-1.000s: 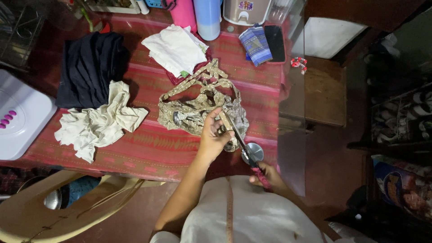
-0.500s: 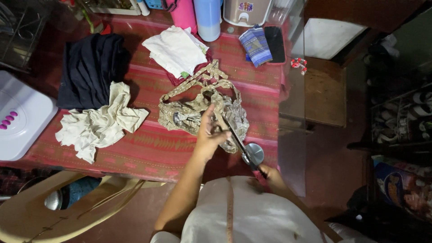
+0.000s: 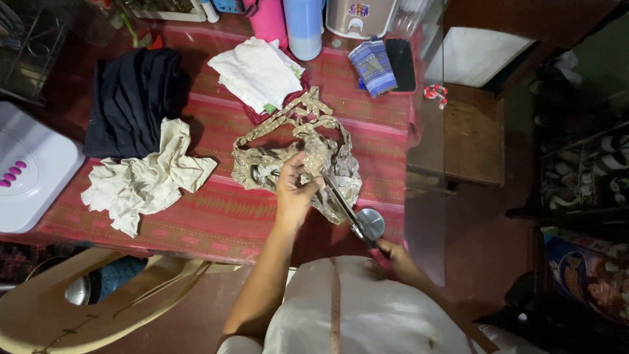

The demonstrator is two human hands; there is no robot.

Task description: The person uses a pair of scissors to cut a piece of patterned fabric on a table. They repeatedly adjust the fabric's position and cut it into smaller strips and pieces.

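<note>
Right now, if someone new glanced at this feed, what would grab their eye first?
Probably the patterned beige cloth bunched in the middle of the red striped tablecloth, with the left hand pinching it and the right hand working scissors at its near edge. Next, the crumpled cream cloth and dark folded garment to the left, and the white cloth at the back.

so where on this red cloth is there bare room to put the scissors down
Bare red cloth lies along the near edge, between the cream rag and the left hand. A smaller patch lies right of the patterned fabric, below the striped pouch. The far edge is crowded with the bottles, white cloth and dark garment.
</note>
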